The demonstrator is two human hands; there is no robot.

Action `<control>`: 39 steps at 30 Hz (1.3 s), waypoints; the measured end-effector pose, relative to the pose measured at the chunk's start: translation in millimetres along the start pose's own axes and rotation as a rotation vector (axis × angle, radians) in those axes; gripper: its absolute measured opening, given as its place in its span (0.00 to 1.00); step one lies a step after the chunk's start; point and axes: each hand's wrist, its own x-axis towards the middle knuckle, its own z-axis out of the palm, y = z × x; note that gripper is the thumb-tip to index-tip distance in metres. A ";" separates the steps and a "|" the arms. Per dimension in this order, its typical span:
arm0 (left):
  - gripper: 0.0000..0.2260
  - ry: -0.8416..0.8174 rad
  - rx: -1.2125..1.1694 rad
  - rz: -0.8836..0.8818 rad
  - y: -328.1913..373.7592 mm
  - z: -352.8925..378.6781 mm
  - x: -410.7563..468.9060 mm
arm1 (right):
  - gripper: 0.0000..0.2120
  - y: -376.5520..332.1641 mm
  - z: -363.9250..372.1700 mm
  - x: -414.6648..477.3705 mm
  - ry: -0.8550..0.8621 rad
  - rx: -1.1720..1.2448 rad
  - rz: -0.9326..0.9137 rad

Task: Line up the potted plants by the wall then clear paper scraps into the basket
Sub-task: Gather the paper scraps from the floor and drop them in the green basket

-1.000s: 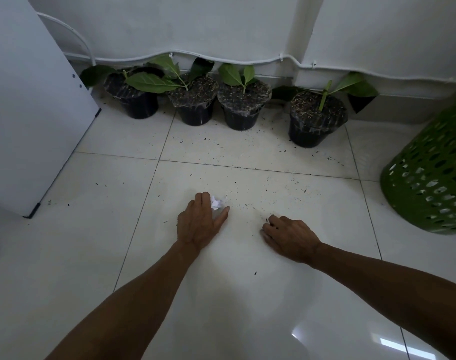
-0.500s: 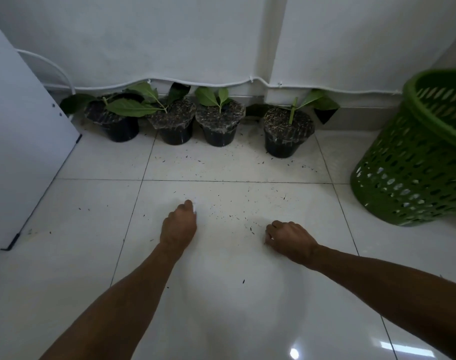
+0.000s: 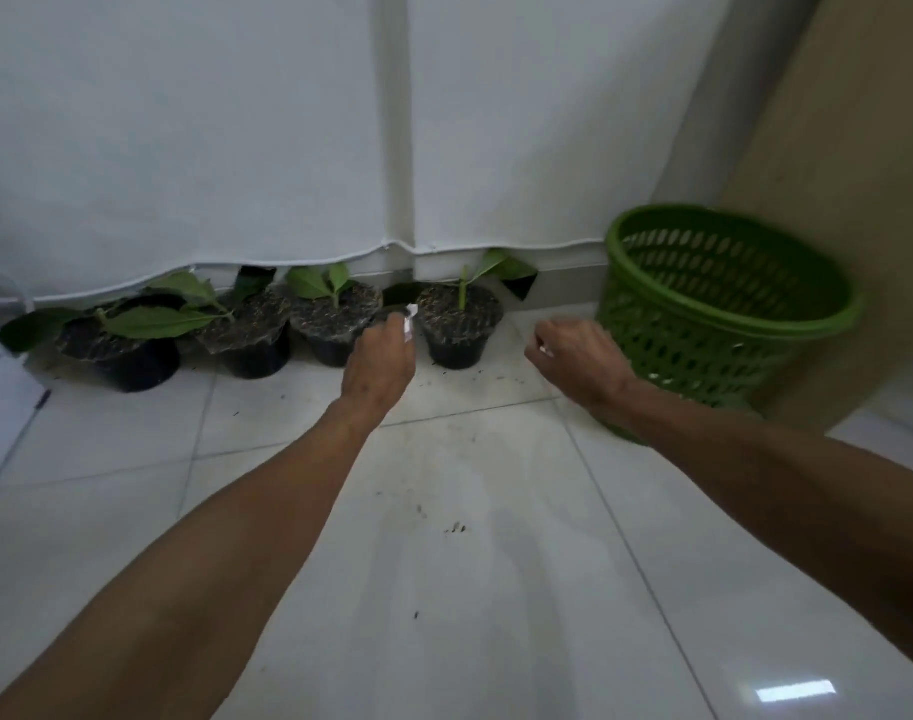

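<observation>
Several black potted plants stand in a row along the white wall, from the leftmost pot (image 3: pixel 127 356) to the rightmost pot (image 3: pixel 457 330). My left hand (image 3: pixel 379 363) is raised in front of the pots, closed on a white paper scrap (image 3: pixel 408 319) that sticks out past the fingers. Off the floor too, my right hand (image 3: pixel 581 363) is closed on a small white paper scrap (image 3: pixel 545 350), just left of the green perforated basket (image 3: pixel 724 314). The basket stands upright by the wall at the right.
Dark soil crumbs (image 3: pixel 454 527) lie scattered on the white tiled floor. A white panel edge (image 3: pixel 2 402) stands at the far left. A beige wall or door (image 3: pixel 859 200) rises behind the basket.
Both hands have lifted off the floor with paper scraps and moved forward and right toward the basket. The camera has tilted up, showing the whole basket.
</observation>
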 end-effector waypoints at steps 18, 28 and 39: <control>0.13 0.067 -0.153 0.398 280.1 76.1 133.3 | 0.15 184.9 -93.2 8.7 0.409 0.097 0.791; 0.36 -0.415 -0.022 0.332 287.0 109.6 127.2 | 0.11 190.6 -91.9 0.7 0.268 0.126 0.820; 0.23 -0.181 0.095 0.269 86.2 30.4 89.2 | 0.15 67.5 -52.2 38.6 0.493 0.012 0.274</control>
